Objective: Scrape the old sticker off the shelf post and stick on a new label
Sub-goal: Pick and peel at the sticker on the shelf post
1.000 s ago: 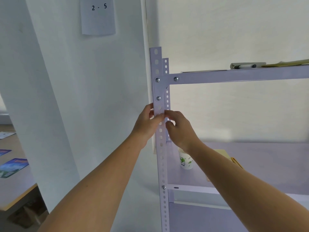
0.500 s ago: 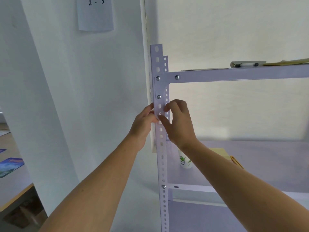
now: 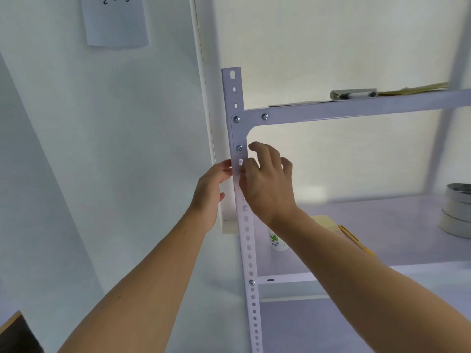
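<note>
The shelf post (image 3: 235, 103) is a pale lilac perforated upright, bolted to the upper shelf rail (image 3: 356, 109). My left hand (image 3: 210, 192) lies against the post's left edge just below the corner bracket, its fingertips touching the metal. My right hand (image 3: 266, 182) is on the post's right side at the same height. Its thumb presses the front face and its other fingers are spread loosely behind. I cannot make out a sticker or label under the thumb.
On the lower shelf (image 3: 382, 215) stand a paper cup (image 3: 276, 242), a yellowish pad (image 3: 323, 221), a yellow tool (image 3: 354, 238) and tape rolls (image 3: 456, 212). A marker (image 3: 354, 94) lies on the upper shelf. A sheet marked "2 - 5" (image 3: 114, 21) hangs on the wall.
My right hand has slid up the post and opened its fingers, with the thumb now on the front face. My left thumb has come off the front; only fingertips touch the edge.
</note>
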